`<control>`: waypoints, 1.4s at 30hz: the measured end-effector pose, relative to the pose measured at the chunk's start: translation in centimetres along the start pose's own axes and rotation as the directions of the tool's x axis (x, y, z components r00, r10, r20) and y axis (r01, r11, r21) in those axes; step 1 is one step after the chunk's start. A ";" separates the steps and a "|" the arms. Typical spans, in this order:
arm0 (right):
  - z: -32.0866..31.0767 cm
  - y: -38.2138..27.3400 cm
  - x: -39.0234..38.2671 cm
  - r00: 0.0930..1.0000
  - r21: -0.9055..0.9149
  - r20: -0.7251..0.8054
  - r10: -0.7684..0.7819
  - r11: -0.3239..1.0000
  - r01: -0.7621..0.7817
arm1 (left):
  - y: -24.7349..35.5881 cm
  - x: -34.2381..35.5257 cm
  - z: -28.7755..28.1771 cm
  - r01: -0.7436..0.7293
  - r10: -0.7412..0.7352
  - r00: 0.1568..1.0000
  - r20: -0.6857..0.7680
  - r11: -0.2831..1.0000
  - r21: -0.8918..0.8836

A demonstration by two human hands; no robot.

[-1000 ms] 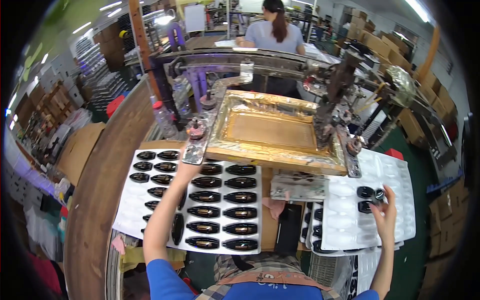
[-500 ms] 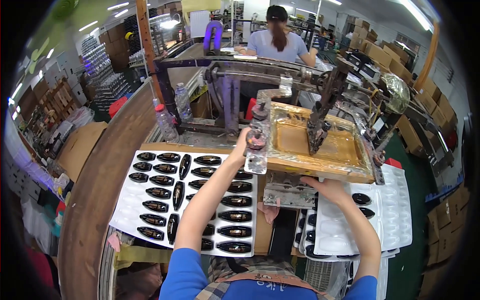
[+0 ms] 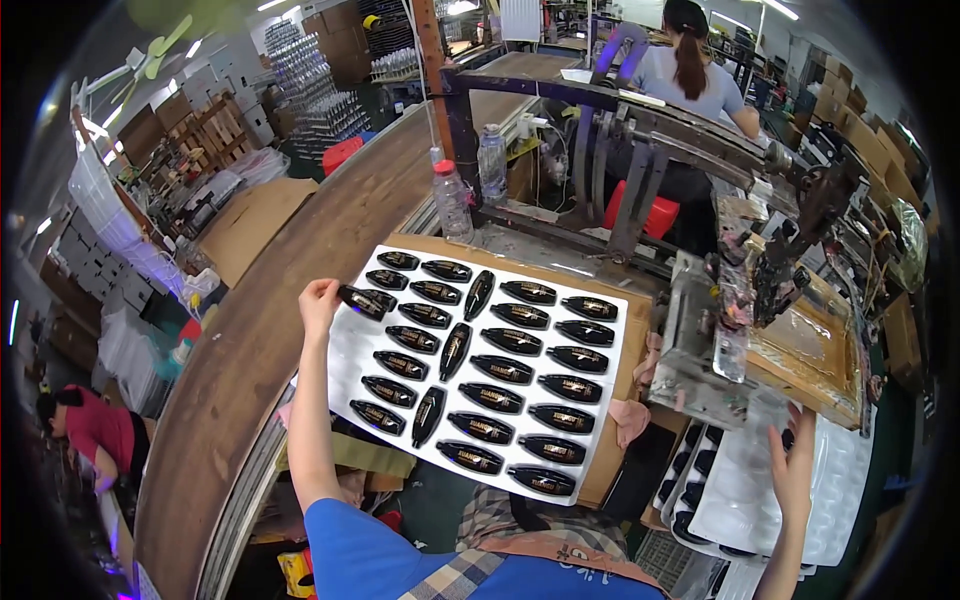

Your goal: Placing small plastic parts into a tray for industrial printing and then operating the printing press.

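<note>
Workbench [image 3: 560, 262] w/ two bottles [image 3: 452, 200], press frame [image 3: 800, 345] beside white tray [image 3: 590, 310].

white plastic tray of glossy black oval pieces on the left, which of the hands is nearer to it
Left. The left hand holds a black oval piece right at the left edge of the white plastic tray. The right hand is far off to the right, over another white tray.
</note>
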State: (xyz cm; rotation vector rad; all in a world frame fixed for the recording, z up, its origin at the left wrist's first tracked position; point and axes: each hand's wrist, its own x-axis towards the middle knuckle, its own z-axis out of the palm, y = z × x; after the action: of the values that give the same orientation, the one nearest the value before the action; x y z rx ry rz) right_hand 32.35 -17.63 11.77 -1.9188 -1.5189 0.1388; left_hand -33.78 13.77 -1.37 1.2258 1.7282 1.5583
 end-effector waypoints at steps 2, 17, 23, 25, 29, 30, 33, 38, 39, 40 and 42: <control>-1.0 1.1 -2.0 1.000 -0.249 -0.013 0.023 0.968 -0.026 | -2.4 0.6 -0.8 -0.002 0.003 1.000 -0.027 1.000 0.021; -5.9 4.7 -5.0 0.989 -0.451 -0.144 0.035 0.887 -0.097 | 6.5 -6.0 11.6 -0.415 0.364 0.897 0.251 0.889 0.195; -3.1 2.6 -0.8 0.988 0.177 -0.153 0.014 0.984 0.014 | 16.9 -18.9 26.7 -0.886 0.860 0.283 0.424 0.404 -0.229; -1.8 1.9 0.9 0.999 0.207 -0.032 -0.012 0.978 0.018 | 18.9 -21.5 30.1 -0.909 0.864 0.207 0.460 0.343 -0.235; 1.9 0.0 4.7 0.999 0.237 0.014 -0.033 0.971 0.028 | 20.7 -22.2 34.2 -0.681 0.734 0.338 0.590 0.623 -0.385; 2.8 -0.8 5.3 0.994 0.277 0.068 -0.080 0.959 0.058 | 20.8 -21.9 34.6 -0.566 0.687 0.380 0.620 0.703 -0.432; 5.3 -3.6 6.9 0.976 0.212 0.157 -0.150 0.971 0.115 | 20.7 -19.8 34.0 -0.095 0.502 0.486 0.715 0.844 -0.528; 6.8 -5.7 7.4 0.860 0.044 0.490 0.141 0.982 -0.186 | 17.8 -15.0 24.6 0.006 0.420 0.675 0.606 0.819 -0.574; 6.2 -5.2 7.3 0.878 0.118 0.479 0.030 0.988 -0.098 | 16.6 -13.5 22.0 -0.029 0.324 0.716 0.618 0.899 -0.438; 5.7 -4.6 6.9 0.907 0.070 0.420 -0.028 0.998 -0.001 | 15.2 -12.0 19.2 -0.101 0.322 0.739 0.591 0.922 -0.375; 4.5 -2.9 5.4 0.953 0.006 0.265 -0.149 0.988 0.153 | 11.8 -9.0 13.2 -0.100 0.174 0.804 0.568 0.982 -0.159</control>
State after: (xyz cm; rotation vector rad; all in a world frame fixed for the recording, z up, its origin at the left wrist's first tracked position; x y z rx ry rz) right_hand 29.54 -10.61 11.63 -1.8421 -1.8413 0.3285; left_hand -15.15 11.84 5.37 1.5855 1.1485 1.1607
